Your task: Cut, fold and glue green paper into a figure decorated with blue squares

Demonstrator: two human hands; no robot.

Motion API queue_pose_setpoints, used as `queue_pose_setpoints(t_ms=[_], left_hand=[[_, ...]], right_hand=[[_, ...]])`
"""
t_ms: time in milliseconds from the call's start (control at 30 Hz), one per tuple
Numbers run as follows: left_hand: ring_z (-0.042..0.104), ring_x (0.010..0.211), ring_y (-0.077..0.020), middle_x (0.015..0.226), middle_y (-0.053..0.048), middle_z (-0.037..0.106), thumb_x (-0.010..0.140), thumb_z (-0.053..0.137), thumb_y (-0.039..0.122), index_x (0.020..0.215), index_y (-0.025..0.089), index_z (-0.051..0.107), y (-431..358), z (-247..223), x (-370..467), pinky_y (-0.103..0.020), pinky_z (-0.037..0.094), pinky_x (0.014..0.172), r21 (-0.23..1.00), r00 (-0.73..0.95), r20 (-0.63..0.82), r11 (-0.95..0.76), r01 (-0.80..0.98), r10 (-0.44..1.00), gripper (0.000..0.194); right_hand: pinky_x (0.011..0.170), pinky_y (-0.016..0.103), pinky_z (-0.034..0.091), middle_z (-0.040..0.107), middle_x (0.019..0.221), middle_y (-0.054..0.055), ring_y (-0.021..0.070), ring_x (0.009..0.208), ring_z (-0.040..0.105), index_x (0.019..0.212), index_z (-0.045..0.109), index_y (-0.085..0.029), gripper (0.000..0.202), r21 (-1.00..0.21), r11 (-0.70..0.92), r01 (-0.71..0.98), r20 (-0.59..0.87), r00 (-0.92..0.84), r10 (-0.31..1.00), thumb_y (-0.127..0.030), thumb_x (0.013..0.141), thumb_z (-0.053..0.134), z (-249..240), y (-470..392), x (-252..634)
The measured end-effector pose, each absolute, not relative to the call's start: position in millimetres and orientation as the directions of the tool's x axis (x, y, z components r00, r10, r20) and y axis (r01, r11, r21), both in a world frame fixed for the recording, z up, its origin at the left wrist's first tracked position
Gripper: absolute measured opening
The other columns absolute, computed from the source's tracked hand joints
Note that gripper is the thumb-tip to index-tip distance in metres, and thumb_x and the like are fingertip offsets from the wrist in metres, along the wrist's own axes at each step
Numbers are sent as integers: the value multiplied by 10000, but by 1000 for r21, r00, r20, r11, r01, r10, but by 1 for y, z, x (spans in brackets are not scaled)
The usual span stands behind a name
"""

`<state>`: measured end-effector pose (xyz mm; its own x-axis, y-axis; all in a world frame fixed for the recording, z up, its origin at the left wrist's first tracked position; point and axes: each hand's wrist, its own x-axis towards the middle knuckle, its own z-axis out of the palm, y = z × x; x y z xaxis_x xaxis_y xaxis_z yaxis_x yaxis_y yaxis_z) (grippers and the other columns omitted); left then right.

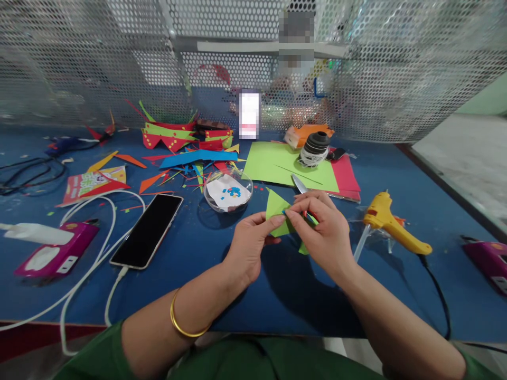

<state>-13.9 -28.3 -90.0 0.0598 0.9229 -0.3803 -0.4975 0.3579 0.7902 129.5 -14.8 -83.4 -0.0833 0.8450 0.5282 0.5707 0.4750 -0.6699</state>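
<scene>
A piece of light green paper (276, 203) is pinched between the thumb and fingers of my left hand (247, 243). The fingertips of my right hand (322, 224) are closed on a tiny blue paper bit (284, 212), right at the green paper's surface. Part of the green paper passes behind my right hand and shows again below it. Just beyond the right knuckles a pointed metal blade (299, 183) sticks out; its other end is hidden, and I cannot tell whether that hand holds it. A clear round dish (206, 194) with blue bits on white paper stands ahead of my left hand.
A yellow glue gun (396, 227) lies at right, its cord trailing off the front edge. Green sheets (269, 158) and a black-and-white spool (315, 150) sit behind. Leftward are a phone (148, 232), white cables, paper scraps and red-green paper masks (168, 136). Perforated metal panels line the back.
</scene>
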Motion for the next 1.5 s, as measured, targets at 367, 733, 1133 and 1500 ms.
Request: queue_pose_setpoints(t_ms=[367, 733, 1133, 1500], left_hand=[[569, 655, -104, 724, -20, 681, 560, 887, 338, 713, 136, 746, -27, -91, -13, -207, 467, 543, 825, 9, -357, 320, -465, 934, 291], [558, 636, -96, 707, -8, 664, 591, 881, 357, 715, 143, 740, -27, -90, -16, -195, 466, 533, 824, 11, -343, 306, -478, 939, 284], [567, 642, -107, 722, -17, 671, 558, 889, 373, 763, 146, 765, -27, -87, -16, -198, 480, 517, 807, 33, -359, 328, -491, 933, 330], [590, 648, -112, 719, -27, 692, 557, 893, 382, 754, 153, 779, -30, -86, -16, -203, 483, 548, 796, 69, -357, 342, -499, 932, 322]], right_hand=[[817, 418, 482, 620, 878, 35, 226, 957, 630, 781, 625, -218, 96, -648, 488, 584, 553, -80, 829, -227, 875, 646, -87, -17, 127], [953, 464, 471, 672, 998, 58, 213, 960, 637, 929, 715, -231, 55, -434, 602, 671, 704, -164, 691, -211, 887, 685, -81, -15, 136], [1077, 490, 381, 700, 948, 26, 199, 962, 678, 908, 716, -242, 65, -257, 630, 733, 779, -229, 584, -187, 879, 698, -82, -13, 135], [1082, 492, 373, 713, 905, -9, 196, 927, 687, 878, 717, -294, 102, -303, 614, 729, 758, -207, 619, -204, 887, 670, -80, -15, 134]])
